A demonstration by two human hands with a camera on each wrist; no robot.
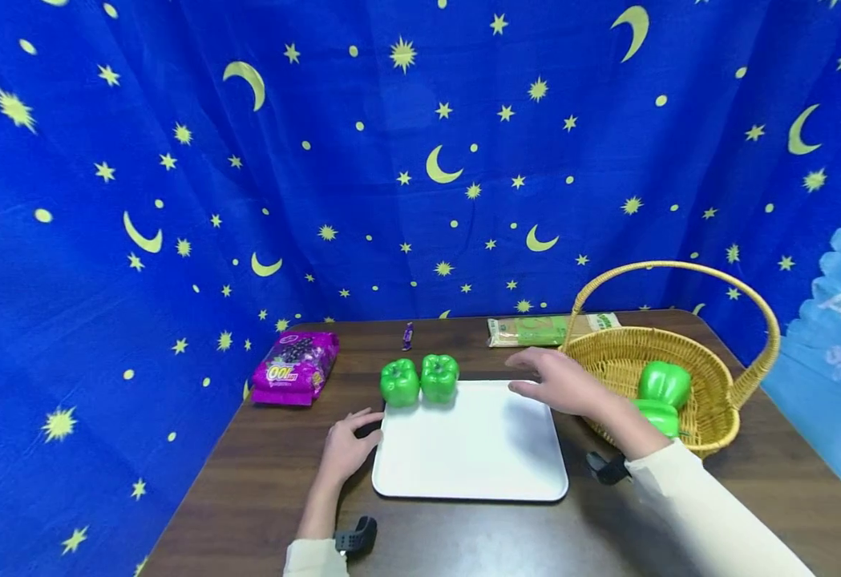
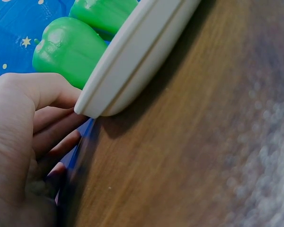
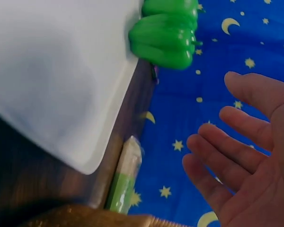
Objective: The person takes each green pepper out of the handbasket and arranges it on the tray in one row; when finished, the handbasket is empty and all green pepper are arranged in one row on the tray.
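A white rectangular tray [image 1: 471, 449] lies on the table, with two green bell peppers [image 1: 400, 383] [image 1: 439, 378] side by side at its far left corner. At the tray's left edge is my left hand [image 1: 348, 447]; its fingertips meet the rim [image 2: 97, 97] in the left wrist view, and the far fingers are partly hidden. My right hand [image 1: 557, 381] hovers over the far right corner of the tray, fingers spread and holding nothing, as the right wrist view also shows. Beside it, a wicker basket [image 1: 712, 429] contains more green bell peppers [image 1: 664, 385].
A purple snack bag [image 1: 294, 369] lies at the table's left. Behind the peppers is a small purple wrapped item [image 1: 408, 336]. A long green-and-clear packet [image 1: 535, 330] lies at the back, near the basket's tall handle [image 1: 680, 266]. A blue star-patterned cloth [image 1: 391, 200] hangs behind.
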